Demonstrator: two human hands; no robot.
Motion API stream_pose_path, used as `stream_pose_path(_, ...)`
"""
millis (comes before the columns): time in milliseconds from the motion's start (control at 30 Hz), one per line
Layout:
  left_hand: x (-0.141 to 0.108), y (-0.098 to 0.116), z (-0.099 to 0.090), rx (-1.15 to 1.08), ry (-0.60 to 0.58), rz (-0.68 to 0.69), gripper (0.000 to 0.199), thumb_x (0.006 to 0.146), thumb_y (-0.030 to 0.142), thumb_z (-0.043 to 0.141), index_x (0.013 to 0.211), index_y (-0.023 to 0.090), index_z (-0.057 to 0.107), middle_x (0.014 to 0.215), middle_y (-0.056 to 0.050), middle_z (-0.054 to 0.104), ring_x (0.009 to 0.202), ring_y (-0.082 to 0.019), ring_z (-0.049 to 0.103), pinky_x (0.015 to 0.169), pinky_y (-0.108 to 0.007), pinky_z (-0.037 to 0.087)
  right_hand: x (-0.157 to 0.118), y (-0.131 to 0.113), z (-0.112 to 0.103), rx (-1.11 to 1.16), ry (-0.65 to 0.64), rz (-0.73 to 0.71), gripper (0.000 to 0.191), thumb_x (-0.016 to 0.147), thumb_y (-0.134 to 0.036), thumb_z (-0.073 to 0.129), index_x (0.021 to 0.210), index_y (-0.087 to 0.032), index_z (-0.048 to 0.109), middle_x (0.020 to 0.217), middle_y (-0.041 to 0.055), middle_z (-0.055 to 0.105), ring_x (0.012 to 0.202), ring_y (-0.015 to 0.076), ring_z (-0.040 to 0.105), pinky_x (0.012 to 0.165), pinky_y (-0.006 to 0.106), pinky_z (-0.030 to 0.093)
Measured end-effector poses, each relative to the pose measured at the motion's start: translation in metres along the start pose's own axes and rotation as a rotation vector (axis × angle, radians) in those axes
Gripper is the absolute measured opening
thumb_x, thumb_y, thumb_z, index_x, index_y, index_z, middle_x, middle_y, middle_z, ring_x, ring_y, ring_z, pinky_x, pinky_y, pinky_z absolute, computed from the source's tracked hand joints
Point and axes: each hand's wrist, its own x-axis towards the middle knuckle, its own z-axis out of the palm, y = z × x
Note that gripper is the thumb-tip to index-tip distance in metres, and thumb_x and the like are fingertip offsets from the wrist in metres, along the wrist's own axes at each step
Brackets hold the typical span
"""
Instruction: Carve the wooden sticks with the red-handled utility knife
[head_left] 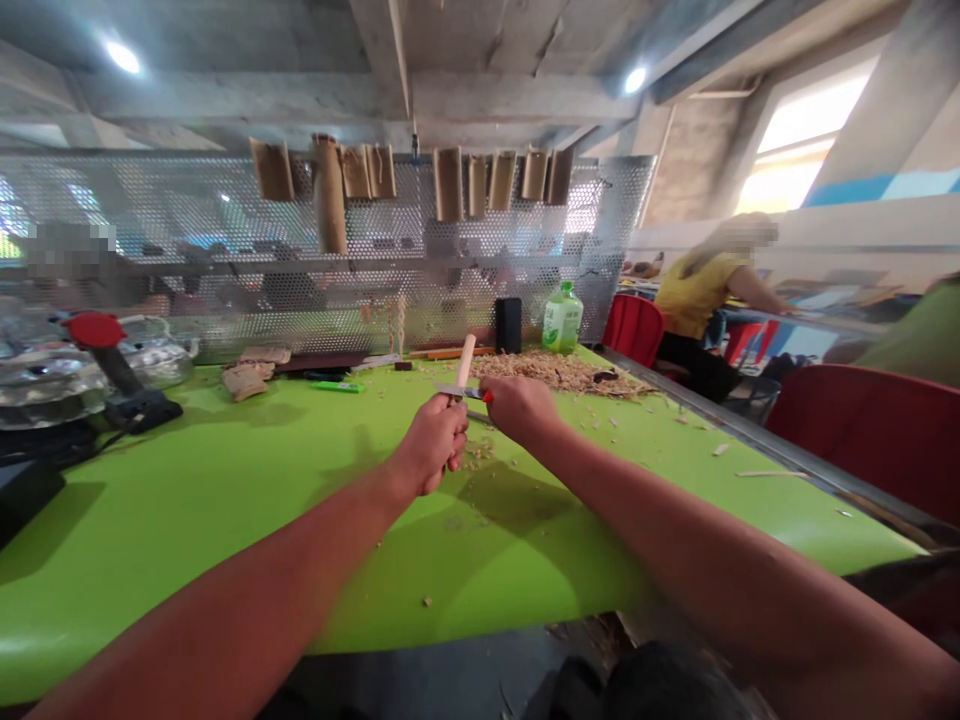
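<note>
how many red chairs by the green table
2. One red chair stands near the far right corner of the green table, another red chair nearer along its right edge; others may be hidden.

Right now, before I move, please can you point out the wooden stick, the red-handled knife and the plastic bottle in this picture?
the wooden stick (466, 360): head view, on its upper end.
the red-handled knife (444, 389): head view, on the metal blade.
the plastic bottle (562, 325): head view, on its body.

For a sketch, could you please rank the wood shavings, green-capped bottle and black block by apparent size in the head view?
Largest: the wood shavings. Then the green-capped bottle and black block, too alike to rank.
</note>
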Motion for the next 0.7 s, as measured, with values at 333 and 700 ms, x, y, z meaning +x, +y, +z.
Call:
stream_pose_path(333,-0.004,0.006,0.007,0.078,0.069,-0.053,0.009,0.088,0.018,0.044,0.082,0.021,0.040,0.059,0.009,0.035,0.034,-0.003,0.026,0.030,-0.018,0.019,0.004,0.001,0.005,-0.002,0.000,0.022,0.027,0.093,-0.026,0.042,0.099,-0.022,0.069,0.091,0.0091,0.073,0.081,0.0200,0.066,0.069,0.028,0.041)
stream_pose_path(700,-0.030,0.010,0.015,0.036,-0.124,-0.105,0.005,0.090,0.024,0.046,0.094,0.022,0.045,0.060,0.009,0.037,0.034,-0.003,0.022,0.029,-0.018,0.020,0.020,0.075,-0.002,0.015,-0.080,0.479,0.030,0.088,-0.021,0.049,0.103,-0.014,0.073,0.098,0.0199,0.072,0.089,0.0289,0.068,0.071,0.033,0.047)
